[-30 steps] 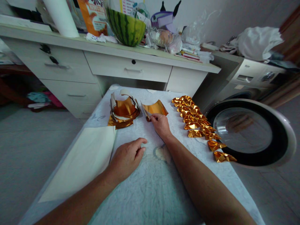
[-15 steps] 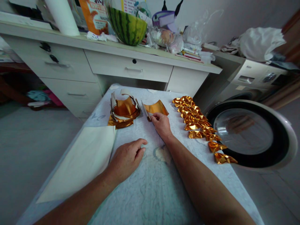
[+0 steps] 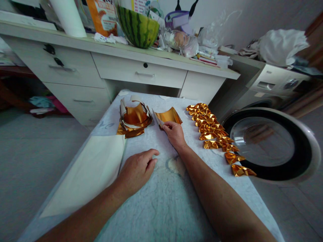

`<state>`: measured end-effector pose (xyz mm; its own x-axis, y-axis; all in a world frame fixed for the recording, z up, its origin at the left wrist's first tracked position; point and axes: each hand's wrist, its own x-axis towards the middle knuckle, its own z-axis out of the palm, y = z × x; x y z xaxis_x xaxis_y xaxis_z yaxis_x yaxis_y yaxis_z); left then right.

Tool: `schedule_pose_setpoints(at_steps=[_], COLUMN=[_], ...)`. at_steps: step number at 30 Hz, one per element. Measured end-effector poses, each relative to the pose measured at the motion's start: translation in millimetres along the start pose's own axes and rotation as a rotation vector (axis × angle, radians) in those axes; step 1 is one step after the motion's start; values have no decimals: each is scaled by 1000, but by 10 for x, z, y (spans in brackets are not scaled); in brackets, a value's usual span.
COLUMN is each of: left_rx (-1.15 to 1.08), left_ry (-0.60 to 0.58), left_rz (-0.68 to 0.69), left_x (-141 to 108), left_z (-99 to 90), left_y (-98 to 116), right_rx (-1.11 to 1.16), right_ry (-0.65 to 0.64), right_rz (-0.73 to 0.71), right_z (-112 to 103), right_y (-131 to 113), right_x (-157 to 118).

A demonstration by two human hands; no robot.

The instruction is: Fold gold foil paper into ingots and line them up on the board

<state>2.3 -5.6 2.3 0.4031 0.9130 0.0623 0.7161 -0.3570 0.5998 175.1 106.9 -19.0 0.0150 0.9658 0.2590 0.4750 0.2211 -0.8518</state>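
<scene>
My right hand [image 3: 174, 134] pinches the near left corner of a curled gold foil paper [image 3: 169, 116], which may be more than one sheet. My left hand [image 3: 138, 171] rests on the cloth-covered table, thumb and forefinger apart, holding nothing. Ahead of it sits a pile of curled gold foil papers [image 3: 133, 116] with pale backs. A large pale paper sheet [image 3: 88, 171] lies flat at the left, close to my left wrist. Along the right side run rows of folded gold foil pieces [image 3: 210, 126], shaped like small ingots.
Behind the table stands a white desk [image 3: 141, 72] with drawers, bearing a cut watermelon [image 3: 137, 28], a paper roll [image 3: 69, 20] and plastic bags. On the right, a washing machine's round door [image 3: 267, 143] hangs open against the table's edge.
The view has shifted very slightly. Both hands and the foil papers keep the same places.
</scene>
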Motion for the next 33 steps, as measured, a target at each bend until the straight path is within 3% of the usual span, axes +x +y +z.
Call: schedule_pose_setpoints(at_steps=[22, 33], left_rx=[28, 24], left_ry=[-4, -11], left_rz=[8, 15], left_x=[10, 3], left_z=[2, -6], left_y=[3, 5], right_rx=[-13, 42], right_ry=[16, 238], right_rz=[-14, -61], right_z=[-5, -89], right_y=[-30, -79], right_x=[0, -69])
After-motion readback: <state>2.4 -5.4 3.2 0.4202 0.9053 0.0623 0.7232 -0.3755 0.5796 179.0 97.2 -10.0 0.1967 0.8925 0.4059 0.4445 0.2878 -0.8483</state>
